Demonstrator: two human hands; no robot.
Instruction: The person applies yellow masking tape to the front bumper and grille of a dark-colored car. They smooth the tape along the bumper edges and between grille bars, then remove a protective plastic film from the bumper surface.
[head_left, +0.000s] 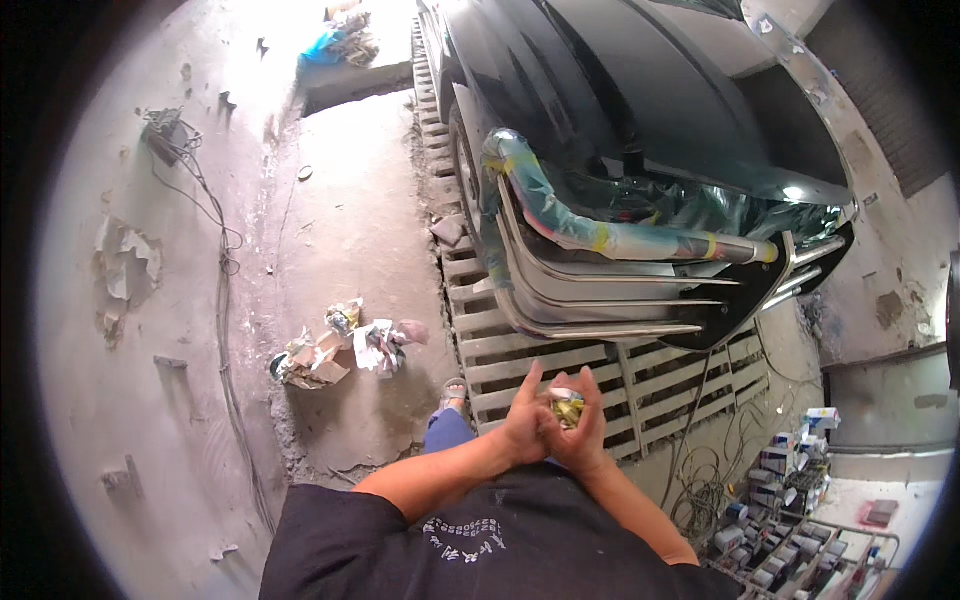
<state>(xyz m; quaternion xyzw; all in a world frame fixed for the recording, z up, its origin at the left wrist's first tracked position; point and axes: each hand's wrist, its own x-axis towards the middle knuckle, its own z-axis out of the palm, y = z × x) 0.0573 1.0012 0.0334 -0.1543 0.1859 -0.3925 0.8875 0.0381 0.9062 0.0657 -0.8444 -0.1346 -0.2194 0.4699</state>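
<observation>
Low in front of my body, my two hands are together around a small crumpled wad (567, 408) of yellow and white material, which looks like used masking tape and film. My right hand (584, 438) cups it with curled fingers. From the other side, my left hand (524, 428) presses against it, one finger sticking up and the others bent and partly hidden. Beyond them stands a dark car (620, 90) with a shiny metal bumper bar (600, 318). Greenish masking film (545, 205) with yellow tape covers the bar's upper tube and the grille area.
A slatted floor platform (500, 375) lies under the car. Crumpled paper and film (375, 348) are heaped on the floor to the left, near my foot (454, 393). Cables (222, 330) run along the left wall. Coiled hoses (705, 490) and a rack of cans (790, 550) stand at lower right.
</observation>
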